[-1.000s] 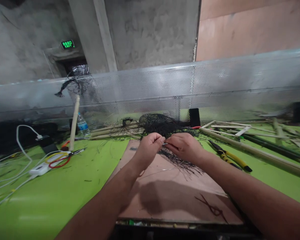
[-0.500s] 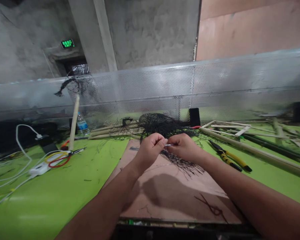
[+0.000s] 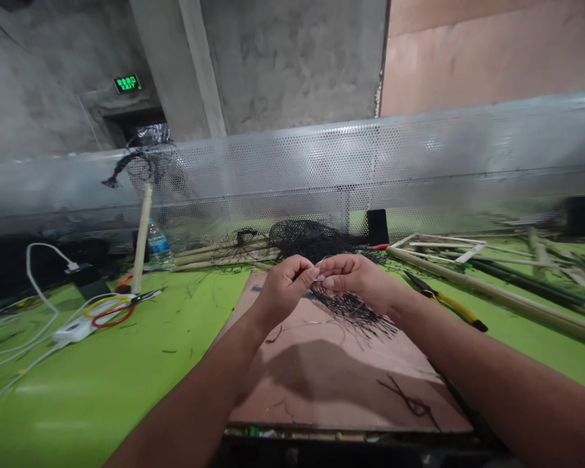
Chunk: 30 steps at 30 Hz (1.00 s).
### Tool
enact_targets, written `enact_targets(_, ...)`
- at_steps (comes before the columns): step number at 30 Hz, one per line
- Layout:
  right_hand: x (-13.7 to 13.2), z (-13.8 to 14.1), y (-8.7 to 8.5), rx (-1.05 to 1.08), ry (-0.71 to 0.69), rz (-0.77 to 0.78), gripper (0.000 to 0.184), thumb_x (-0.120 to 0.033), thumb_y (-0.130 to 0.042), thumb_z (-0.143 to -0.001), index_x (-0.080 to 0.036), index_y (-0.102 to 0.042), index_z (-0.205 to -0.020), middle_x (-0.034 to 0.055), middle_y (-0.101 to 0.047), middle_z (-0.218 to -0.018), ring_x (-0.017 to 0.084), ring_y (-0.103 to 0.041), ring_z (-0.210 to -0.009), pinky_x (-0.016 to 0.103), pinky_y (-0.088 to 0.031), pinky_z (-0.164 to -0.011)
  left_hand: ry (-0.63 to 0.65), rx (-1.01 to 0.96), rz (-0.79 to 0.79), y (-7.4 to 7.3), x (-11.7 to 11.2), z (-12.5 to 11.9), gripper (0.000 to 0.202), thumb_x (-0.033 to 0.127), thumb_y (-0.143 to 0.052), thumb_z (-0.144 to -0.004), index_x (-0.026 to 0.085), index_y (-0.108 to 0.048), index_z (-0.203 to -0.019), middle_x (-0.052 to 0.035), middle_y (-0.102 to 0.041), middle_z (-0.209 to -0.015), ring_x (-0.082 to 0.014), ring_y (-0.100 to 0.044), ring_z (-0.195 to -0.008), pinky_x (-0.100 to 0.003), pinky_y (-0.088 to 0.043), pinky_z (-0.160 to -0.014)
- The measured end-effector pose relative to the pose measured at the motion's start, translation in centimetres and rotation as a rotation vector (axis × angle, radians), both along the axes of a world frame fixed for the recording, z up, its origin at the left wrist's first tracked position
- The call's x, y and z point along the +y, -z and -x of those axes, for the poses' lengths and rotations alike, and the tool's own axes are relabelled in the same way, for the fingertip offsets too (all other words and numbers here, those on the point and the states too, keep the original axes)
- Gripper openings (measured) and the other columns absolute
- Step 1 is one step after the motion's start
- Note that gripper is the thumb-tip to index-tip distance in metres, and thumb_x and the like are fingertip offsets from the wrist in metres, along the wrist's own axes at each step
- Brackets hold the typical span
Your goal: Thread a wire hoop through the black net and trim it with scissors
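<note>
My left hand (image 3: 286,286) and my right hand (image 3: 363,281) meet above a wooden board (image 3: 336,403). Thumb and fingers of each are pinched on a short visible bit of thin silvery wire (image 3: 318,280); the fingertips hide the rest. Just behind and below them lies a bundle of black netting (image 3: 299,240), whose loose strands (image 3: 370,318) fan out under my right hand. A reddish-brown twisted strand (image 3: 412,400) rests on the board's near right part.
Yellow-and-black pliers (image 3: 451,307) lie right of my right forearm, partly hidden. Bamboo poles (image 3: 497,296) and a light frame (image 3: 443,244) are further right. At left stand an upright stick (image 3: 141,240) and a water bottle (image 3: 160,244), near a white power strip (image 3: 78,328) with cables.
My right hand's fingers have turned and spread somewhat, and less of the wire shows between the hands. The right forearm now covers more of the pliers. The view has shifted slightly.
</note>
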State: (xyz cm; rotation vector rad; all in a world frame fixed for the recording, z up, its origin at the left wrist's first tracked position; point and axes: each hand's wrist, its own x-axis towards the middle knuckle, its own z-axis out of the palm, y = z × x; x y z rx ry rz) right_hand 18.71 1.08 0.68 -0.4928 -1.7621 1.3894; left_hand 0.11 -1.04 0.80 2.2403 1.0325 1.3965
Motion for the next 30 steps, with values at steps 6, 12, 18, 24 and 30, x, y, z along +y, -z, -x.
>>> enact_targets(6, 0.0, 0.4, 0.2, 0.039, 0.176, -0.087, 0.02, -0.024, -0.076, -0.065, -0.02, -0.074, -0.085, 0.001, -0.067, -0.072, 0.008, -0.055, -0.053, 0.023, -0.045, -0.054, 0.02, -0.062, 0.059, 0.2, 0.4, 0.1, 0.026, 0.039, -0.049, -0.087, 0.015, -0.054, -0.076, 0.0035, -0.045, -0.061, -0.0084, -0.038, -0.057, -0.021, -0.033, -0.056)
enact_targets(12, 0.1, 0.7, 0.6, 0.028, 0.292, -0.205, 0.013, -0.024, -0.073, -0.068, -0.02, -0.074, -0.08, 0.0001, -0.065, -0.063, 0.009, -0.055, -0.053, 0.024, -0.045, -0.054, 0.066, -0.136, 0.137, 0.5, 0.6, 0.0, 0.028, 0.041, -0.049, -0.087, 0.016, -0.051, -0.075, 0.0052, -0.041, -0.056, -0.0067, -0.033, -0.052, -0.019, -0.029, -0.052)
enact_targets(18, -0.2, 0.7, 1.0, -0.047, 0.393, -0.512, 0.009, -0.018, -0.063, -0.078, -0.02, -0.071, -0.08, 0.0017, -0.067, -0.074, 0.01, -0.058, -0.06, 0.024, -0.047, -0.056, 0.158, -0.275, 0.264, 0.8, 1.0, -0.2, 0.029, 0.042, -0.051, -0.085, 0.016, -0.047, -0.072, 0.0067, -0.039, -0.052, -0.0044, -0.029, -0.045, -0.017, -0.025, -0.045)
enact_targets(24, 0.2, 0.3, 0.6, -0.078, 0.343, -1.023, 0.021, -0.011, -0.052, -0.084, -0.021, -0.07, -0.087, 0.0058, -0.068, -0.089, 0.015, -0.063, -0.082, 0.028, -0.052, -0.071, 0.243, -0.403, 0.421, 0.8, 1.3, -0.5, 0.029, 0.042, -0.055, -0.082, 0.017, -0.044, -0.072, 0.008, -0.037, -0.048, -0.0038, -0.024, -0.041, -0.016, -0.017, -0.039)
enact_targets(30, 0.5, -0.3, 0.6, -0.086, 0.203, -0.745, 0.018, -0.019, -0.057, -0.083, -0.023, -0.069, -0.096, 0.0062, -0.067, -0.1, 0.015, -0.064, -0.083, 0.03, -0.051, -0.075, 0.113, -0.269, 0.253, 0.2, 1.1, 0.2, 0.03, 0.043, -0.054, -0.083, 0.016, -0.049, -0.071, 0.0065, -0.038, -0.051, -0.0046, -0.028, -0.044, -0.018, -0.023, -0.043)
